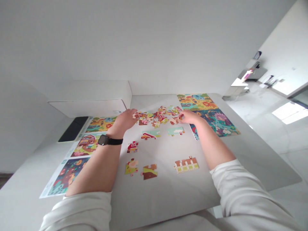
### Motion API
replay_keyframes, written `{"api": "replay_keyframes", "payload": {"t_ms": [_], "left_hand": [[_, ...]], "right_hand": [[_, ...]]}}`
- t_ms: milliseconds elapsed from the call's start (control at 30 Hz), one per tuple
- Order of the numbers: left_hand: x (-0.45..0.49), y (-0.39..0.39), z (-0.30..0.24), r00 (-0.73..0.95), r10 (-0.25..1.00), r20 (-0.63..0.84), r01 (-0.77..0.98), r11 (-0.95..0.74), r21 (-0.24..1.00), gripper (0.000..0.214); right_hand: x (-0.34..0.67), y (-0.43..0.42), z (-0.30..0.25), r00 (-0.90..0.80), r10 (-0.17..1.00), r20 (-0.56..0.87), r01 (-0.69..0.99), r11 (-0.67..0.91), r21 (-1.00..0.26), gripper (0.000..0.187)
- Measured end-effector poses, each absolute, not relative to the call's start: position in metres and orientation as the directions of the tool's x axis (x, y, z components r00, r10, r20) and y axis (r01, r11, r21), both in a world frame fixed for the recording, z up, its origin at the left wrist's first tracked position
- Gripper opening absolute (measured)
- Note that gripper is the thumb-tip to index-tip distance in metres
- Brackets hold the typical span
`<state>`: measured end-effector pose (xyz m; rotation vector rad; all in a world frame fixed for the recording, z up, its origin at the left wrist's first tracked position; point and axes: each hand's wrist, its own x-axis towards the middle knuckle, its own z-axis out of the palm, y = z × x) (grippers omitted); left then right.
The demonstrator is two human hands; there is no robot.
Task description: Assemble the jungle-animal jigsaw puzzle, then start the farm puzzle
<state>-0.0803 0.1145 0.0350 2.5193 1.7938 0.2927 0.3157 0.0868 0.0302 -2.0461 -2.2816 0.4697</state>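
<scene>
A heap of loose jigsaw pieces [157, 117] lies toward the back of the white table. At its left end my left hand [127, 119], with a black watch on the wrist, has its fingers curled around the edge of a puzzle piece [135, 115]. My right hand [189, 116] is at the heap's right end, thumb and fingers pinched on a small piece [180, 117]. In front of the heap lie joined roof pieces [150, 134], sky pieces [175, 131], a red barn piece [132, 147], a pink-and-green piece [131, 167], a brown-and-green piece [149, 172] and fence pieces [186, 165].
Left of my arm is a sheet with several printed pictures [83, 144], beside a dark phone [73, 129]. A white box [89, 107] stands behind them against the wall. At right lie colourful picture boards [216, 120], partly under my right forearm.
</scene>
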Motion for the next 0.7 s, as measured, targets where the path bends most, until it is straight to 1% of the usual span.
{"api": "replay_keyframes", "payload": {"t_ms": [100,200,333,467,533,600,700], "left_hand": [[-0.0799,0.1146,0.0352,0.312,0.941,0.132,0.932,-0.330,0.150,0.049],[-0.0790,0.1141,0.0352,0.306,0.941,0.142,0.930,-0.328,0.166,0.050],[-0.0781,0.1129,0.0352,0.306,0.938,0.164,0.926,-0.334,0.179,0.050],[-0.0779,0.1119,0.0361,0.306,0.935,0.177,0.923,-0.337,0.187,0.050],[-0.0782,0.1116,0.0369,0.304,0.935,0.181,0.922,-0.337,0.191,0.050],[-0.0783,0.1113,0.0384,0.310,0.932,0.187,0.918,-0.344,0.198,0.049],[-0.0772,0.1084,0.0438,0.324,0.923,0.206,0.907,-0.366,0.210,0.049]], "right_hand": [[0.3177,0.0892,0.0264,-0.125,0.978,-0.168,0.951,0.069,-0.302,0.040],[0.3192,0.0913,0.0241,-0.105,0.981,-0.165,0.951,0.050,-0.306,0.051],[0.3182,0.0916,0.0254,-0.074,0.986,-0.150,0.966,0.033,-0.258,0.052],[0.3171,0.0906,0.0264,-0.007,0.998,-0.063,0.963,-0.010,-0.270,0.053],[0.3181,0.0904,0.0255,0.036,0.999,-0.023,0.955,-0.041,-0.295,0.048],[0.3202,0.0907,0.0243,0.076,0.997,0.006,0.940,-0.070,-0.335,0.036],[0.3233,0.0923,0.0235,0.118,0.991,0.064,0.900,-0.080,-0.428,0.023]]}}
